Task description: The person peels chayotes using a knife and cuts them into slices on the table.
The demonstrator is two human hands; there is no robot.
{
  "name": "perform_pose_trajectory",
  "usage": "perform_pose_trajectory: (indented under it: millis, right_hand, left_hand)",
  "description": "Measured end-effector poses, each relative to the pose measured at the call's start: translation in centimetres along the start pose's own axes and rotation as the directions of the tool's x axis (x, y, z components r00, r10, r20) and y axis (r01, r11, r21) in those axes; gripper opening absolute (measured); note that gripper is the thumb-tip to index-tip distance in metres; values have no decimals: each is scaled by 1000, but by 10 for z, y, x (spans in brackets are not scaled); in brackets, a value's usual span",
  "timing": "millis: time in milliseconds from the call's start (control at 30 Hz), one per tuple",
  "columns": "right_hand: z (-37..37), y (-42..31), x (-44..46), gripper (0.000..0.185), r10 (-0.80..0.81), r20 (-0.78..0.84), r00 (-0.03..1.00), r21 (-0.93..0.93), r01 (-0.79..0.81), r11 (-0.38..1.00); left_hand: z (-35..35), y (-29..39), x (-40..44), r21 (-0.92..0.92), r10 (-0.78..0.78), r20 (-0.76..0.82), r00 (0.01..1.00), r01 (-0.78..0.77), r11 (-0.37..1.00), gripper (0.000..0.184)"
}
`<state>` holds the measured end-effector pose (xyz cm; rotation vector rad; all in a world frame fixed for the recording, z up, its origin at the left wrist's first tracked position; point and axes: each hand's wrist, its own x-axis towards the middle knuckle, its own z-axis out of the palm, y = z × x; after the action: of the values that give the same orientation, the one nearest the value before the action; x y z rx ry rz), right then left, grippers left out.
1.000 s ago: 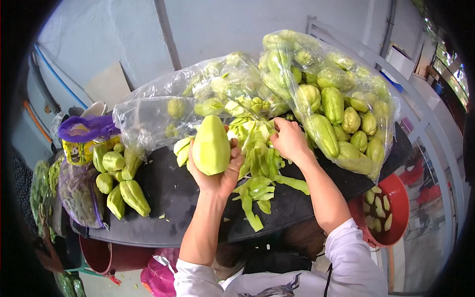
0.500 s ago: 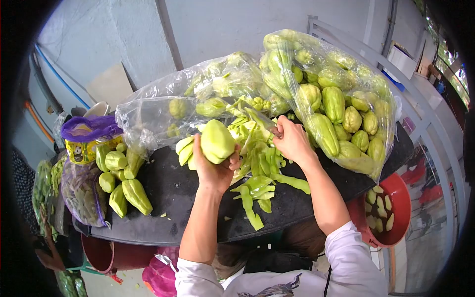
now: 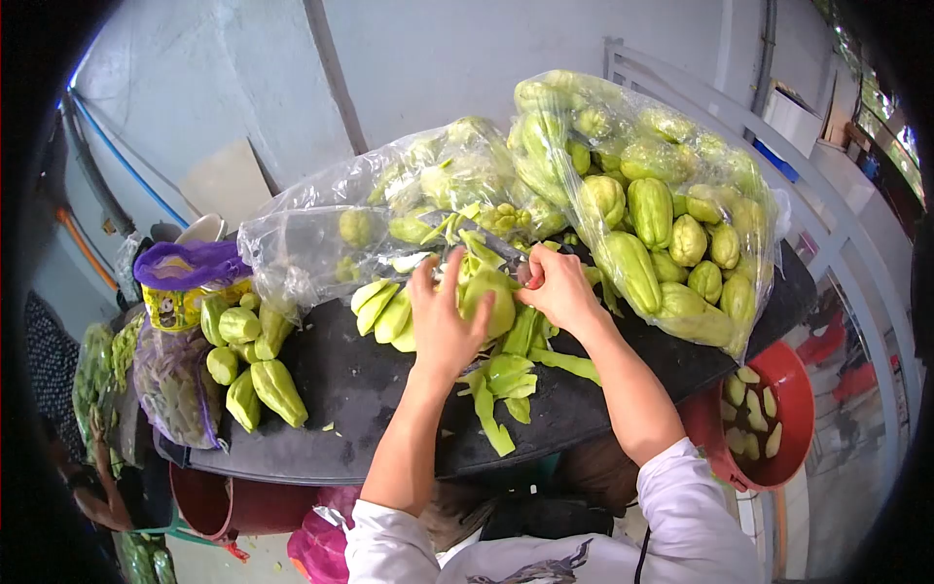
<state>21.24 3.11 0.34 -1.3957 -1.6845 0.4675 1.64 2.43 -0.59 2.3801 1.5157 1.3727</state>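
A large peeled chayote [image 3: 494,298] lies on the heap of green peelings, just right of my left hand [image 3: 448,316]. The fingers of that hand are spread, with the thumb overlapping the fruit's near side. My right hand [image 3: 562,290] is closed around a knife, whose grey blade [image 3: 498,245] points up and left over the peelings behind the chayote. Its handle is mostly hidden in my fingers. Pale green cut pieces [image 3: 389,313] rest left of my left hand. Long peel strips [image 3: 494,409] lie nearer the front edge.
Clear bags of chayotes [image 3: 689,238] [image 3: 355,226] stand along the back of the black table [image 3: 341,428]. Whole chayotes [image 3: 277,391] and a purple net bag [image 3: 175,375] are at left. A red bucket [image 3: 798,414] holds pieces at right. Another person's arm [image 3: 105,487] shows at far left.
The peeled chayote has come down and right onto the peelings. My left hand has moved right and turned, its fingers now spread. My right hand has shifted slightly left with the knife.
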Motion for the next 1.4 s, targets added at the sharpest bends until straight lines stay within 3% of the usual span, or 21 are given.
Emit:
perform_pose_trajectory:
  millis: [33, 100, 167, 267, 433, 533, 633, 700, 767, 833, 900, 967, 1200, 1267, 1300, 1400]
  right_hand:
    - [0, -2, 0, 37, -31, -20, 999, 6, 32, 999]
    - [-3, -3, 0, 28, -9, -8, 1000, -72, 9, 997]
    - [-4, 1, 0, 34, -35, -54, 998, -50, 32, 998]
    - [-6, 6, 1, 35, -57, -64, 996, -64, 53, 997]
    - [-13, -1, -1, 35, -48, -76, 996, -12, 47, 999]
    - [-18, 6, 0, 34, -26, -85, 996, -54, 22, 998]
    - [-25, 5, 1, 24, 23, -70, 997, -76, -28, 997]
    - [-27, 4, 2, 22, 26, -115, 993, -83, -35, 996]
    - [-25, 8, 4, 21, 29, -97, 995, -89, -38, 995]
    - [-22, 8, 3, 26, 36, -151, 988, -40, -43, 998]
    - [-17, 12, 3, 22, -7, -154, 988, -43, 1, 999]
    - [-17, 8, 3, 20, 8, -153, 988, -38, -14, 999]
    - [-16, 8, 4, 18, -32, -125, 992, 6, 33, 999]
    - [-15, 7, 4, 17, -54, -129, 990, 16, 57, 998]
    - [-15, 7, 4, 17, -78, -137, 988, 25, 82, 996]
    - [-12, 4, 3, 17, -57, -92, 994, 23, 59, 998]
  left_hand:
    - [-3, 5, 1, 5, 2, -1, 1000, -2, 1000, 64]
    - [-7, 18, 3, 242, 210, 135, 968, -237, 941, 56]
    - [1, 17, 5, 230, 195, 186, 963, -236, 944, 50]
    - [7, 11, 16, 416, 154, 163, 975, -209, 885, 52]
    - [-1, -17, 55, 468, 85, 118, 989, -131, 874, 57]
    - [-7, -43, 78, 512, -106, 106, 989, 38, 858, 54]
    - [-15, -50, 89, 412, -177, 112, 978, 117, 904, 52]
    - [-16, -38, 79, 404, -138, 79, 987, 95, 910, 53]
    - [-16, -24, 69, 226, -128, 344, 930, 50, 973, 60]
    - [-14, 10, 49, 236, -173, 477, 862, 64, 970, 71]
    - [-7, 32, 30, 390, -151, 543, 826, -89, 916, 79]
    - [4, 28, 22, 409, -166, 562, 810, -97, 907, 88]
    - [13, 10, 36, 347, -253, 579, 775, 46, 937, 95]
    - [4, 0, 52, 130, -292, 691, 662, 283, 950, 95]
    - [4, 2, 50, 131, -293, 692, 660, 285, 950, 95]
    - [13, 20, 34, 343, -300, 649, 699, 83, 936, 102]
